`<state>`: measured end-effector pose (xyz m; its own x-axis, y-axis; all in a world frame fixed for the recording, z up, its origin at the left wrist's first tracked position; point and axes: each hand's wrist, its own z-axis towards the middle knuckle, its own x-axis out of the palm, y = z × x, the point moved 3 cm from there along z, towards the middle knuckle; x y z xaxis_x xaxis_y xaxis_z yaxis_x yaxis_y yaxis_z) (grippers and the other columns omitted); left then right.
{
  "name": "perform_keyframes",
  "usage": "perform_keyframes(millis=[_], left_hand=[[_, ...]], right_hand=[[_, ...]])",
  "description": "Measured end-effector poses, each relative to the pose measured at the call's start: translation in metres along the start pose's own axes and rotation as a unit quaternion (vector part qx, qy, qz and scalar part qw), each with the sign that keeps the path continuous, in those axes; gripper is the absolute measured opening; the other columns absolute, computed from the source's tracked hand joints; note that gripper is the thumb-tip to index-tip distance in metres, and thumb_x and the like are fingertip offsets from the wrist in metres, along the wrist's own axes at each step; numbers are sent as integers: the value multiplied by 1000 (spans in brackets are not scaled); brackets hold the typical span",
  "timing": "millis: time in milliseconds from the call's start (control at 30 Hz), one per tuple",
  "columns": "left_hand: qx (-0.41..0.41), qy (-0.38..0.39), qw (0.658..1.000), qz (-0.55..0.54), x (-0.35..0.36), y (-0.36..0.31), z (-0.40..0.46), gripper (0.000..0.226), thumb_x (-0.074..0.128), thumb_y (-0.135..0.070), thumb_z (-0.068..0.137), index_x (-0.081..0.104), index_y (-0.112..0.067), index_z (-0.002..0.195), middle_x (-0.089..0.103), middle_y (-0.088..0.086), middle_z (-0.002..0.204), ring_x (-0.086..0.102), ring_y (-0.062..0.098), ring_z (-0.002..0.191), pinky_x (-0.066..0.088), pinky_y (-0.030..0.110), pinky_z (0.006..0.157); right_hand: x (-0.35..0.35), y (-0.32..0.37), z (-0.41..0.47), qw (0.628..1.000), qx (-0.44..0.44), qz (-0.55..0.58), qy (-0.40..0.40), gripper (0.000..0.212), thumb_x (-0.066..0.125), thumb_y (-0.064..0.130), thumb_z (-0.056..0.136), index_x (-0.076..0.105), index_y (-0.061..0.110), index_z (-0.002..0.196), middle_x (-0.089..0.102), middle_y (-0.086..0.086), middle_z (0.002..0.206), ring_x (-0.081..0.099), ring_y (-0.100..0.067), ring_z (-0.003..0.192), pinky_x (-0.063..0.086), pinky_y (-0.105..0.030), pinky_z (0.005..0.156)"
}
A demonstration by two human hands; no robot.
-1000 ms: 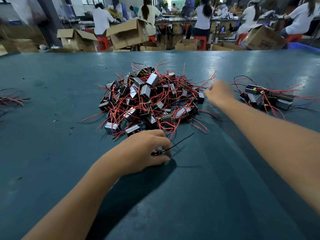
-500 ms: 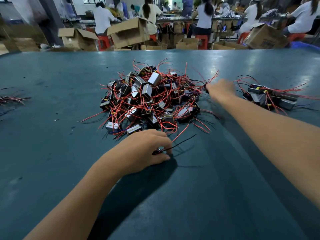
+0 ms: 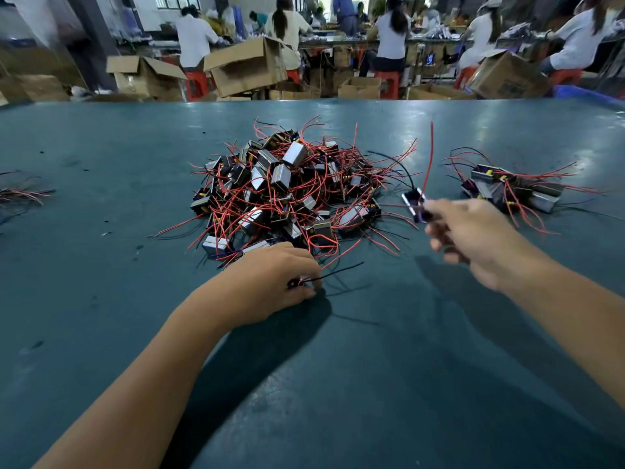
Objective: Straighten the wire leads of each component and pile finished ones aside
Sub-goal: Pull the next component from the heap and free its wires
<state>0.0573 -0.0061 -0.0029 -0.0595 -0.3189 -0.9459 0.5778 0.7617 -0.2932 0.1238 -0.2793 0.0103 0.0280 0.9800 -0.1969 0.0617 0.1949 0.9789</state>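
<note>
Right hand (image 3: 473, 238) pinches a fresh component (image 3: 415, 204) off the heap (image 3: 284, 194) — left hand (image 3: 274, 282) grips another; next, straighten its leads.

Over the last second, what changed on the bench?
The right hand drew back from the big pile toward the person, now pinching a component, its red lead upright. The left hand kept gripping its component; the small pile is unchanged.

2 bare forearms, no sleeves or gloves.
</note>
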Motion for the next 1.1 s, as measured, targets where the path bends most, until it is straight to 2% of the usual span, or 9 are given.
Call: perform_keyframes(millis=[233, 333, 467, 600, 700, 767, 833, 967, 1100], left_hand=[[-10, -1, 1000, -24, -2, -1, -2, 9, 70, -24, 94, 73, -23, 101, 62, -10, 108, 56, 9, 102, 47, 36, 92], [-13, -9, 1000, -15, -1, 1, 0, 8, 70, -23, 93, 73, -22, 101, 62, -9, 108, 55, 9, 103, 46, 38, 92], [-25, -33, 999, -15, -2, 4, 0, 18, 74, -27, 90, 71, -24, 107, 59, -10, 117, 54, 11, 112, 45, 41, 98], [26, -167, 984, -48, -15, -13, -1, 31, 80, -24, 85, 68, -20, 113, 57, -6, 123, 54, 14, 117, 44, 40, 102], [44, -282, 947, -148, -19, -36, -5, 19, 72, -23, 88, 65, -21, 105, 61, -10, 96, 60, 9, 81, 49, 23, 71], [3, -223, 919, -326, -8, -49, -2, 9, 68, -23, 90, 64, -17, 95, 64, -5, 76, 56, 9, 57, 45, 20, 51], [-58, -136, 885, -441, 7, -57, 3, 13, 66, -22, 91, 63, -10, 92, 66, 1, 71, 57, 16, 50, 44, 21, 41], [-110, -119, 844, -512, 20, -64, 9, 11, 67, -17, 95, 63, -7, 93, 67, 3, 77, 59, 23, 57, 48, 27, 42], [-150, -120, 811, -553, 30, -65, 11, 12, 61, -8, 97, 62, -11, 85, 61, -5, 60, 55, 15, 49, 45, 25, 40]], right_hand=[[1, -29, -44, 997, 34, 3, 67, 25, 58, 28, 97, 65, 13, 78, 55, 0, 63, 49, -12, 45, 27, -22, 37], [4, -33, -48, 996, 20, -1, 83, 34, 56, 23, 98, 64, 17, 66, 58, -3, 61, 53, -13, 47, 32, -22, 38], [7, -30, -51, 993, 25, 26, 109, 25, 53, 22, 100, 62, 7, 82, 72, -16, 77, 66, -22, 59, 46, -25, 42], [14, -24, -57, 987, 3, 49, 150, 23, 54, 19, 100, 63, 7, 83, 73, -20, 83, 68, -21, 60, 53, -24, 48], [19, -19, -63, 983, -29, 64, 169, 23, 53, 19, 99, 63, 7, 82, 72, -20, 82, 67, -24, 62, 52, -26, 50], [22, -17, -67, 980, -51, 67, 182, 20, 55, 22, 96, 63, 8, 84, 72, -18, 82, 67, -26, 64, 50, -27, 54], [26, -17, -71, 975, -68, 69, 202, 24, 58, 29, 90, 64, 6, 88, 72, -16, 81, 68, -25, 65, 50, -27, 55], [35, -18, -78, 966, -88, 63, 237, 24, 63, 33, 87, 69, 10, 88, 72, -11, 77, 67, -21, 65, 53, -22, 54], [42, -21, -81, 962, -99, 46, 251, 21, 64, 33, 90, 67, 14, 85, 71, -8, 74, 67, -19, 63, 51, -22, 55]])
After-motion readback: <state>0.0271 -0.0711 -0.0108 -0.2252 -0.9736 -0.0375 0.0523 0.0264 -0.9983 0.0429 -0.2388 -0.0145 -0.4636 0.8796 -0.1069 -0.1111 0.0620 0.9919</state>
